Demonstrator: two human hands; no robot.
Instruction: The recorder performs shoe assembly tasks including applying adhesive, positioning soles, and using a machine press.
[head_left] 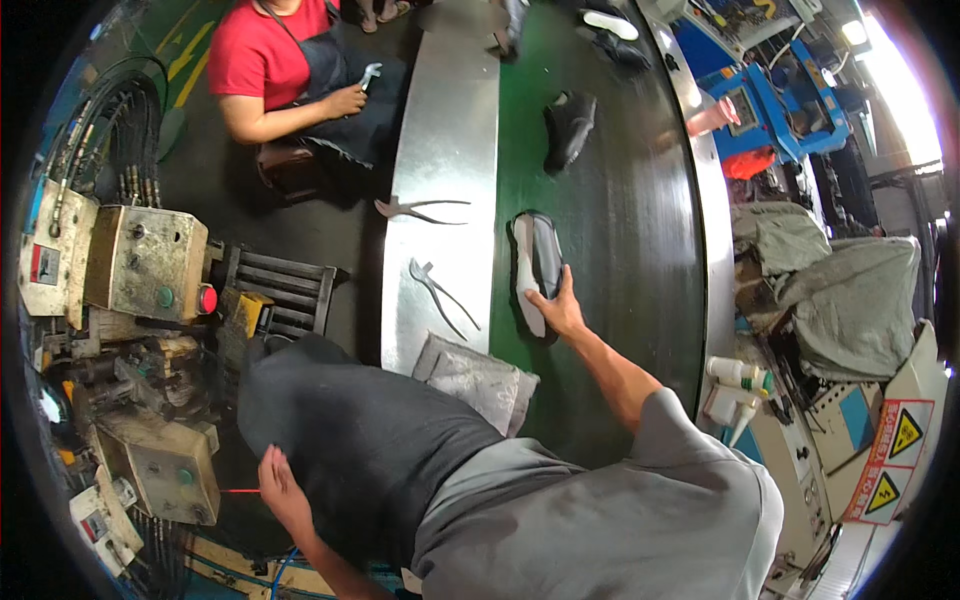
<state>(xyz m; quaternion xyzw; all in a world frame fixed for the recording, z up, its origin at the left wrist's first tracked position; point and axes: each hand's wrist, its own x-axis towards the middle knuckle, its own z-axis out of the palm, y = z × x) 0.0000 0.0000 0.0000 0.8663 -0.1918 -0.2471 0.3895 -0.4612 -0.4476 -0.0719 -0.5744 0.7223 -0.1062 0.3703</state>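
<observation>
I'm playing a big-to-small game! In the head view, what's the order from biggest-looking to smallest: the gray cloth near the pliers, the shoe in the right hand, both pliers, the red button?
1. Gray cloth
2. Shoe
3. Upper pliers and lower pliers: too alike to rank
4. Red button

one head-worn fisheye looks steeply down from above and behind the right hand (pixel 556 306), which falls near the middle; the left hand (pixel 285 490) lies lower, toward the left rim. the view is near enough to take in both forearms (pixel 608 370), wide enough to reach a co-worker (pixel 300 60) well beyond the hands.
</observation>
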